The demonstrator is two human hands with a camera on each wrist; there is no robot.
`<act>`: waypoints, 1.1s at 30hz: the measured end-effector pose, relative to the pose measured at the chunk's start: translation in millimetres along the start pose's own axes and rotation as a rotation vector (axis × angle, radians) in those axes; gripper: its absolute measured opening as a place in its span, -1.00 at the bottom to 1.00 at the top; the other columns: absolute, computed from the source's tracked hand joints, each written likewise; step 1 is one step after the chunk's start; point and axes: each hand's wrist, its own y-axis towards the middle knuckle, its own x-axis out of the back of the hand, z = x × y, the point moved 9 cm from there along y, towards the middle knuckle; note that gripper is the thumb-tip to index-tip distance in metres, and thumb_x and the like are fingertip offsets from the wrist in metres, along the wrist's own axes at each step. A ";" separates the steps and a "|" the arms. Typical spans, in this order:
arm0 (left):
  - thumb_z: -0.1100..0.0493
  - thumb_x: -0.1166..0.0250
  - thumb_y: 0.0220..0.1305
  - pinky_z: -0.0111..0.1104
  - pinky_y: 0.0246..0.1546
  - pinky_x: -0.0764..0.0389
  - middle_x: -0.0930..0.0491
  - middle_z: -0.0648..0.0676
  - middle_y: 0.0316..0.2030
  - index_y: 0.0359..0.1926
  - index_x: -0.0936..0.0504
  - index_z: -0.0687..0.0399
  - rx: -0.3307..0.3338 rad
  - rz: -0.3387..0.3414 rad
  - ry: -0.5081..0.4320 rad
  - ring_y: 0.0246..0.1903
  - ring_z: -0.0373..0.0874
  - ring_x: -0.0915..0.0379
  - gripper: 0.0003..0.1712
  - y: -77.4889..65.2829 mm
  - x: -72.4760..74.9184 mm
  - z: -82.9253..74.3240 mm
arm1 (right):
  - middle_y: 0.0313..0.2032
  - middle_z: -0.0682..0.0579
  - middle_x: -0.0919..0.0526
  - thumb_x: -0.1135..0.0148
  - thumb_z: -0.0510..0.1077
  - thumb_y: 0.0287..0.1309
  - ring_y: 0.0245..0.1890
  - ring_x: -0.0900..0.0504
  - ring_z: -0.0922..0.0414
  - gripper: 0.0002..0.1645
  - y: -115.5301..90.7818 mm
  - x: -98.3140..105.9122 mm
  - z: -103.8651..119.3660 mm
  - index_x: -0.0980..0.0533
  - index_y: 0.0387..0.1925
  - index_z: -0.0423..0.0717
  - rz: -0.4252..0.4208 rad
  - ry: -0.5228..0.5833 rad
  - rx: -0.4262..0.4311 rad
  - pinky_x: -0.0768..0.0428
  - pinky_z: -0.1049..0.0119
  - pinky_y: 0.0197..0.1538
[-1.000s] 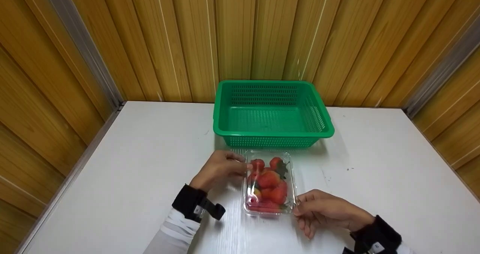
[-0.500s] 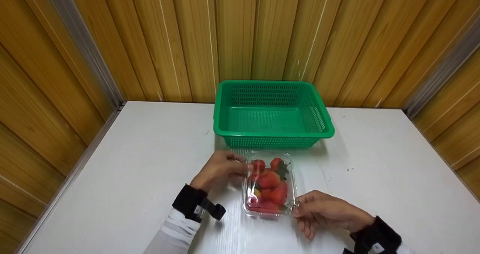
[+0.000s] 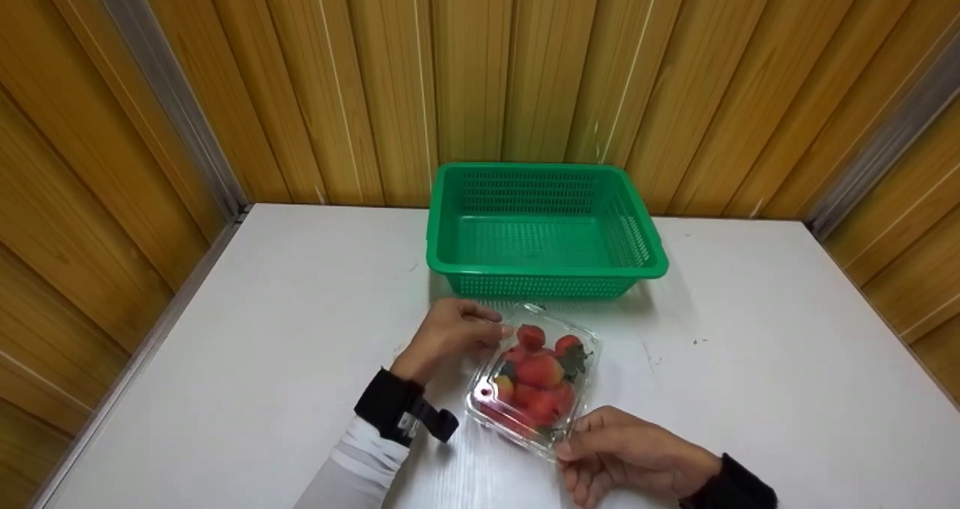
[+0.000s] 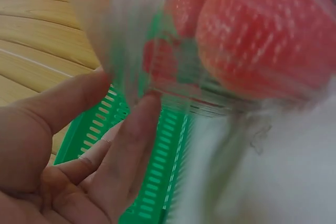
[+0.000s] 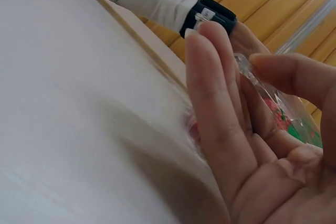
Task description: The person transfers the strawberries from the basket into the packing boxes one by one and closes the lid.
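Note:
A clear plastic clamshell box [image 3: 517, 426] of red strawberries [image 3: 538, 371] with green leaves sits between both hands, turned at an angle in the head view. My left hand [image 3: 450, 338] pinches its far left edge between thumb and fingers; the left wrist view shows the box's rim [image 4: 126, 72] at those fingertips. At the near right corner my right hand [image 3: 626, 453] pinches the rim between thumb and forefinger. In the right wrist view its other fingers [image 5: 215, 103] extend below the box, which they partly hide. In the left wrist view the box looks raised off the table.
Just beyond the box stands a green perforated plastic basket [image 3: 547, 271] with nothing inside. The white table [image 3: 315, 284] reaches back to a wood-patterned wall [image 3: 375, 81]. Metal posts [image 3: 172, 96] stand at the back corners.
The box has turned clockwise from nearly straight to slanted. My right hand has moved toward me and to the left, while my left hand has shifted slightly right. The basket has not moved.

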 end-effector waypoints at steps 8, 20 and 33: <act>0.31 -0.45 0.36 -0.22 -0.19 -0.82 -0.79 0.18 -0.22 -0.05 -0.77 0.45 -0.133 0.089 0.225 -0.25 0.04 -0.73 -0.75 5.5 -17.7 -27.1 | -0.25 0.01 -0.81 -0.21 -0.09 0.54 -0.23 -0.80 0.21 -0.75 20.2 -23.1 -10.3 -0.71 -0.13 -0.16 -0.164 0.182 0.124 -0.79 0.32 -0.02; 0.37 -0.39 0.41 -0.15 0.01 -0.76 -0.79 0.18 -0.06 0.03 -0.79 0.31 -0.383 0.033 0.587 -0.05 -0.01 -0.70 -0.78 5.3 -36.3 -53.7 | -0.21 -0.09 -0.79 -0.21 -0.14 0.55 -0.17 -0.81 0.10 -0.74 55.9 -36.7 2.1 -0.67 -0.08 -0.29 -0.352 0.279 0.338 -0.79 0.17 0.07; 0.20 -0.37 0.50 0.30 0.48 -0.26 -0.64 0.17 0.27 0.27 -0.69 0.19 -0.493 0.158 0.755 0.34 0.08 -0.51 -0.61 5.8 -54.7 -53.9 | -0.23 -0.08 -0.73 -0.19 -0.13 0.58 -0.25 -0.77 0.11 -0.72 89.3 -28.6 16.9 -0.63 -0.05 -0.32 -0.485 0.353 0.425 -0.80 0.22 -0.02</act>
